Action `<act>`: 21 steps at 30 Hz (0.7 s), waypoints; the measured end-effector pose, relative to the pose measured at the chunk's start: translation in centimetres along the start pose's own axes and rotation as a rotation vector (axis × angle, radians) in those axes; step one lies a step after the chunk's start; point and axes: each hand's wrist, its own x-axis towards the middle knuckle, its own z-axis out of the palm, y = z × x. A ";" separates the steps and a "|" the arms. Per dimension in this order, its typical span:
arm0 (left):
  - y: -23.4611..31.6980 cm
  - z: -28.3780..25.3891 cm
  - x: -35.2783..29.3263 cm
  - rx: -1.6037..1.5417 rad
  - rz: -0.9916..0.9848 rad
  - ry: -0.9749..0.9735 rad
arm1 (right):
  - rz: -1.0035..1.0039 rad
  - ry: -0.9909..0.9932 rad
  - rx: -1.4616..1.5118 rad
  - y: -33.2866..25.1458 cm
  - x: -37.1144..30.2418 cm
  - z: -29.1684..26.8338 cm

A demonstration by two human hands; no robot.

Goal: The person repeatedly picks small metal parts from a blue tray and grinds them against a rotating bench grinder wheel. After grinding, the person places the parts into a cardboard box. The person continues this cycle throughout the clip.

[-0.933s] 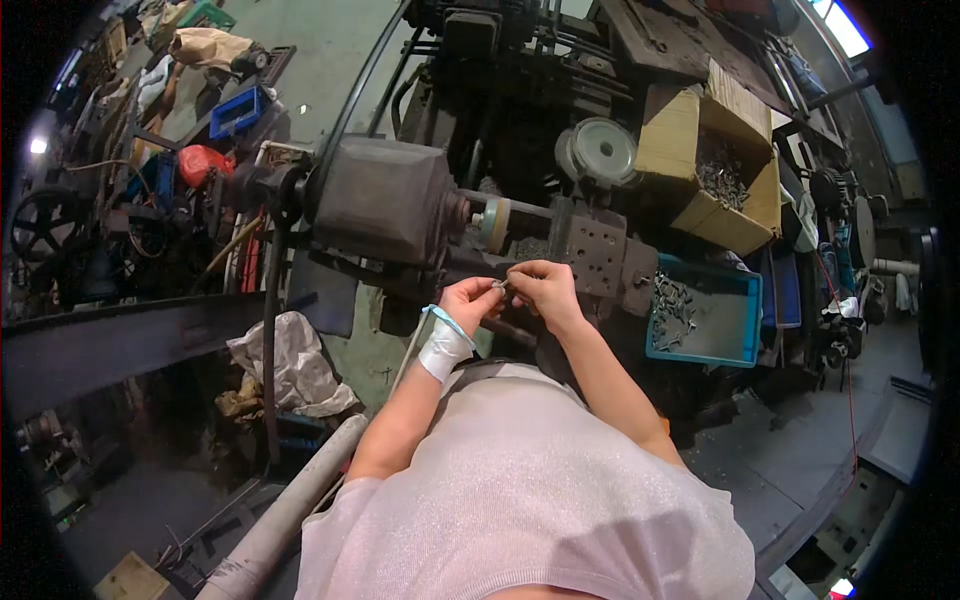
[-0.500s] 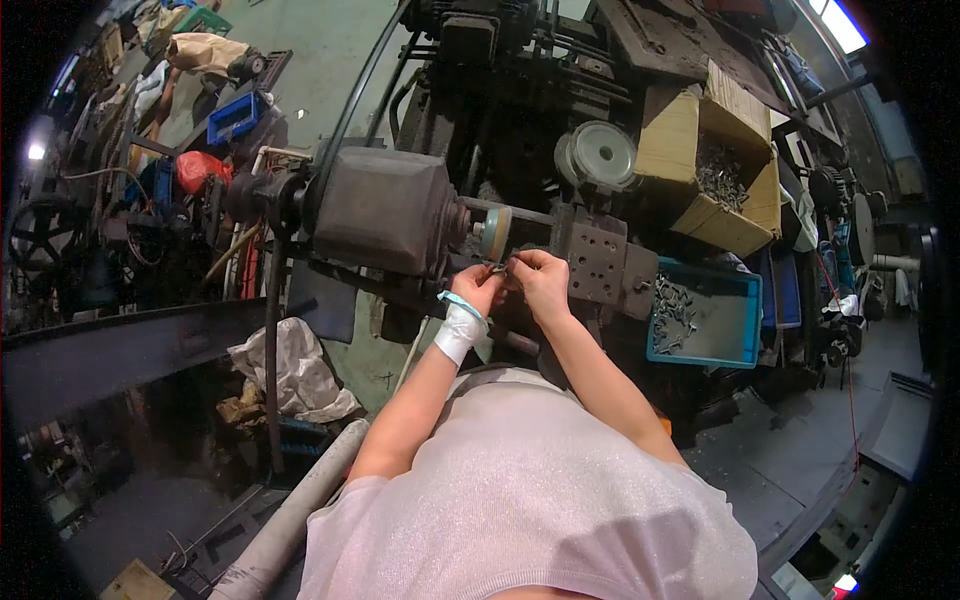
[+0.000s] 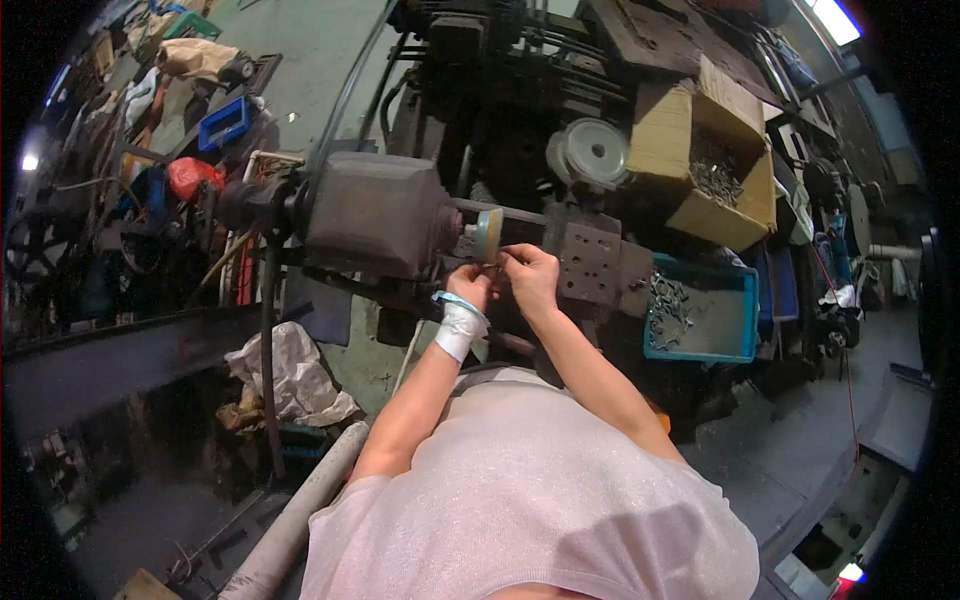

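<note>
Just below a small round wheel (image 3: 488,235) with a tan and blue-green rim, my two hands meet close together. The wheel sits on a short shaft at the right of a dark machine housing (image 3: 372,213). My left hand (image 3: 470,283), with a white wrap and a light blue band at the wrist, has its fingers pinched under the wheel. My right hand (image 3: 533,277) pinches beside it, fingertips close to the wheel's lower right edge. Whatever the fingers hold is small and mostly hidden. A dark block with several holes (image 3: 592,258) lies right of my right hand.
A blue tray (image 3: 718,312) with small metal parts (image 3: 666,312) stands at the right. Behind it a cardboard box (image 3: 660,140) holds many more metal pieces (image 3: 714,178). A grey handwheel (image 3: 592,152) rises beyond the block. An upright dark bar (image 3: 269,360) stands left of my left arm.
The whole view has shifted slightly. My right fingertips have moved a little up toward the wheel's lower edge, and the small gleaming piece between my hands shows less now.
</note>
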 end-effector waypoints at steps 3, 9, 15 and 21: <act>0.7 0.1 -0.4 0.075 0.013 -0.006 | -0.051 0.004 -0.078 0.2 0.1 -0.3; 0.6 -1.9 -2.1 -0.242 -0.279 -0.175 | 0.003 -0.025 0.091 -0.9 -2.1 -2.1; 1.2 -2.2 -2.3 -0.419 -0.416 -0.446 | -0.007 -0.212 0.244 -0.3 -2.6 -3.1; 1.3 -1.5 -2.3 -0.232 -0.185 -0.196 | 0.239 -0.045 0.147 -1.5 -2.8 -2.0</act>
